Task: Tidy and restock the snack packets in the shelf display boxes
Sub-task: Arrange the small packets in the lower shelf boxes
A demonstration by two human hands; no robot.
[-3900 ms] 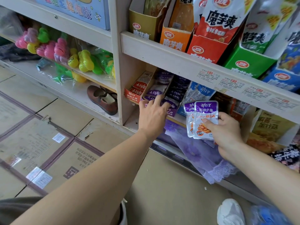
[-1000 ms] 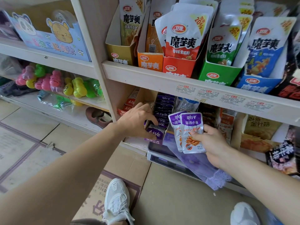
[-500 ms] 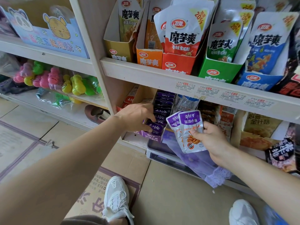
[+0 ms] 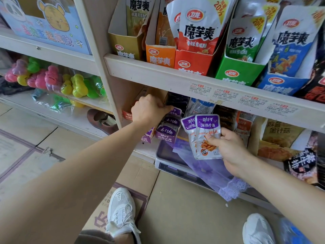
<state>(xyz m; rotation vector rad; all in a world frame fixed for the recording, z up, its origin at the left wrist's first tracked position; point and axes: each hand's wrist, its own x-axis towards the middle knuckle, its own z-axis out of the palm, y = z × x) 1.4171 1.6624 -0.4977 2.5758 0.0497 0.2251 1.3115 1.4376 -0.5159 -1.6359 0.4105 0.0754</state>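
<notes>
My left hand [image 4: 149, 110] reaches under the upper shelf [image 4: 158, 73] into the purple box [image 4: 165, 136] on the lower shelf. The back of the hand is up and the fingers are curled down onto the rear of the row [image 4: 171, 122] of purple packets lying in it. The fingertips touch a packet, but I cannot tell whether they grip it or only press on it. My right hand [image 4: 230, 147] pinches two packets [image 4: 206, 131] near their lower edge, thumb on the front one and fingers behind. They are fanned a little and stand upright, purple tops up, just right of the purple box and apart from it. Below them a purple cloth [image 4: 211, 170] hangs over a white scale [image 4: 162, 163] under the shelf. A red box [image 4: 127, 115] sits just beside the purple box on its left, partly behind my left hand. More small packets [image 4: 200, 106] fill the shelf to the right of the purple box. On the upper shelf, yellow [image 4: 124, 48], orange [image 4: 160, 56], red [image 4: 191, 63], green [image 4: 237, 73] and blue [image 4: 279, 85] boxes stand side by side with tall pouches upright in them. In the bay to the left lie bagged bright toys [image 4: 52, 81], with a brown shoe [image 4: 102, 120] on the shelf beneath. My white shoes [image 4: 121, 208] rest on flattened cardboard [image 4: 184, 208] on the floor.
</notes>
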